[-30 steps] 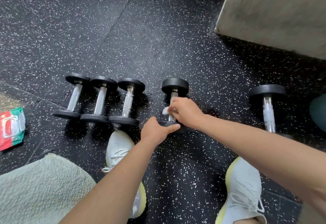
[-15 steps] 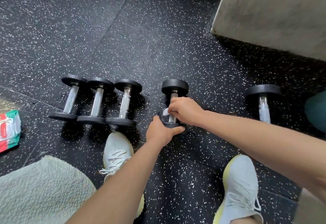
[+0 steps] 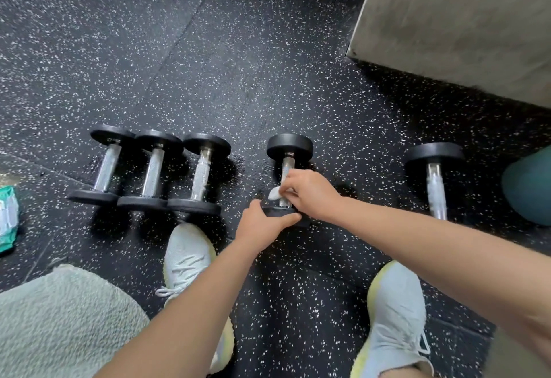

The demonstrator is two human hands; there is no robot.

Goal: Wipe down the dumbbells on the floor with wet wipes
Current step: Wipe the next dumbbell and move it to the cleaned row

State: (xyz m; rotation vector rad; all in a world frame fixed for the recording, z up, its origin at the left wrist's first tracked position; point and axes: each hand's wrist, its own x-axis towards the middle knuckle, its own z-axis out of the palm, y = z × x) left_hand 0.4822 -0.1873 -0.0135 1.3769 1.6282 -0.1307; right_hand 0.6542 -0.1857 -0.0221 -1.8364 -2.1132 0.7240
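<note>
Five black dumbbells with chrome handles lie on the speckled rubber floor. Three lie side by side at the left (image 3: 152,169). The middle dumbbell (image 3: 289,148) lies alone in front of me. My left hand (image 3: 262,222) grips its near black end. My right hand (image 3: 310,193) wraps a white wet wipe (image 3: 275,193) around its handle near that end. Another dumbbell (image 3: 433,169) lies to the right, its near end hidden behind my right forearm.
The wet wipes pack (image 3: 7,216) lies at the left edge. A grey concrete block (image 3: 462,20) fills the upper right. A teal round object (image 3: 529,187) sits at the right edge. My two pale sneakers (image 3: 187,255) stand below the dumbbells, a pale green rug (image 3: 59,318) at lower left.
The view has drifted left, so the wipes pack has slid toward the left edge. My right hand with the wipe stays low on the handle; my left hand keeps its grip.
</note>
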